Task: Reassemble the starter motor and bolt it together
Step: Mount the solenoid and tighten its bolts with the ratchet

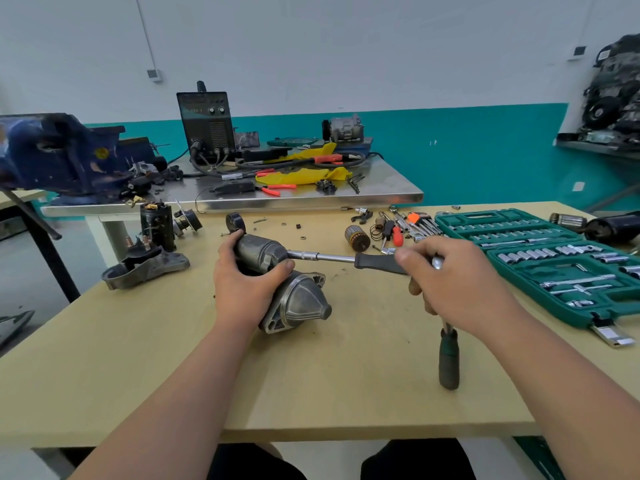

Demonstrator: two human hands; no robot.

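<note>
Two hands working: left hand point(246, 285) grip clamped round starter motor point(304, 303) on the table point(138, 358); right hand point(457, 282) grip pinches socket driver point(374, 263) seated against motor's end.

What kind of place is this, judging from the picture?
Probably an auto-repair or training workshop: a blue bench vise, a welding machine and an open green socket set are in view.

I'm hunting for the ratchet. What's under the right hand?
A green-handled tool pokes out below the right hand, which grips a black-handled driver. The hand covers the tool's upper end, so I cannot confirm it is a ratchet.
</note>
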